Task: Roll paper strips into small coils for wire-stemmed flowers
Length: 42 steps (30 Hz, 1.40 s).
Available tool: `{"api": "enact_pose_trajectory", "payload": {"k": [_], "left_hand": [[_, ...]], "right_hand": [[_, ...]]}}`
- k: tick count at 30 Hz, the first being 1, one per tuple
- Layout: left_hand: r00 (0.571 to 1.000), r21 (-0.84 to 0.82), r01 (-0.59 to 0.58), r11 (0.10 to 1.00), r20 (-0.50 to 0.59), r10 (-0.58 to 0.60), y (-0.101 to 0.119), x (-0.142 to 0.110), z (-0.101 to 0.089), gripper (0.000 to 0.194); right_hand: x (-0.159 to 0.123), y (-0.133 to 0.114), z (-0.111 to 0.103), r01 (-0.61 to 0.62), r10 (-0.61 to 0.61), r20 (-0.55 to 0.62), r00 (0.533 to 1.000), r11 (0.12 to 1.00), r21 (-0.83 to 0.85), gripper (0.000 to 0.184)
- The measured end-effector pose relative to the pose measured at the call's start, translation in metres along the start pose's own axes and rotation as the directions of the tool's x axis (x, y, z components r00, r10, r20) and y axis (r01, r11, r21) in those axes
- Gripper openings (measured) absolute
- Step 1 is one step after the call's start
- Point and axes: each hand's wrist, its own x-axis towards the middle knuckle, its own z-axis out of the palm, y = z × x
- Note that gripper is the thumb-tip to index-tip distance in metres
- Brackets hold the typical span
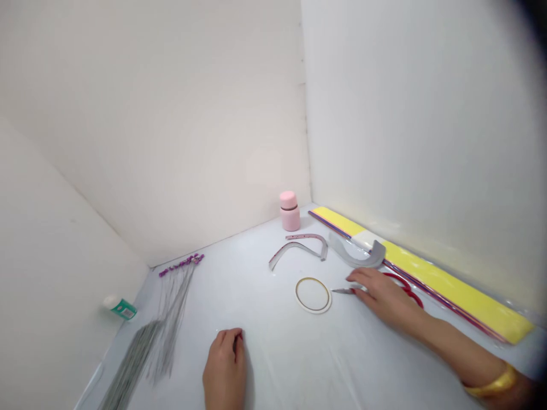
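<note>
My left hand (224, 367) rests on the white table near the front, its fingers curled and thumb and fingertips drawn together. Whatever might be between them is too small to make out. Over to the right, my right hand (384, 296), with a gold bangle (496, 382) at the wrist, lies across a pair of scissors (404, 280). Its fingers are stretched out and spread from the thumb. The red handles show behind the hand and the blade tip sticks out toward a thin roll of tape (313, 311); the scissors' middle is covered.
Grey wire stems (137, 356) and small purple buds (183, 263) lie at left, with a green-and-white bottle (123, 308) by the wall. A pink jar (290, 216) stands at the back. Curved strips (305, 245), a grey band (363, 261) and yellow sheets (448, 282) lie at right.
</note>
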Motion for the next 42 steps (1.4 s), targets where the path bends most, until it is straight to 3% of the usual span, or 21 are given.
{"api": "enact_pose_trajectory", "payload": {"k": [5,8,12,16,20,28,36,42], "left_hand": [[0.987,-0.077,-0.143,0.987,0.059,0.148,0.041,-0.001,0.025,0.025],[0.968,-0.107,-0.230,0.967,0.076,0.239,0.051,-0.002,0.046,0.023],[0.942,-0.203,-0.335,0.920,-0.093,0.322,0.040,0.000,0.069,0.024],[0.952,-0.310,-0.307,0.900,-0.118,0.284,0.033,0.004,0.074,0.026],[0.952,-0.358,-0.304,0.883,-0.136,0.273,0.036,0.004,0.072,0.031],[0.965,-0.408,-0.263,0.874,-0.095,0.245,0.035,0.005,0.071,0.032],[0.977,-0.384,-0.202,0.901,-0.019,0.211,0.049,-0.003,0.054,0.022],[0.989,-0.351,-0.139,0.926,0.007,0.151,0.059,-0.007,0.036,0.025]], "right_hand": [[0.030,-0.052,0.005,0.241,-0.251,0.115,0.961,0.966,0.093,0.024],[0.043,-0.063,0.012,0.248,-0.257,0.141,0.956,0.966,0.078,0.019],[0.079,-0.036,0.007,0.085,-0.084,0.082,0.993,0.996,-0.003,0.021],[0.132,0.000,-0.004,-0.105,0.113,0.065,0.991,0.988,-0.117,0.025],[0.166,0.012,0.003,-0.230,0.255,0.103,0.961,0.951,-0.206,0.028],[0.168,0.006,0.027,-0.290,0.340,0.167,0.925,0.919,-0.266,0.028],[0.155,-0.013,0.040,-0.162,0.218,0.222,0.950,0.956,-0.245,0.028],[0.150,-0.014,0.042,-0.052,0.096,0.158,0.983,0.963,-0.263,0.022]]}}
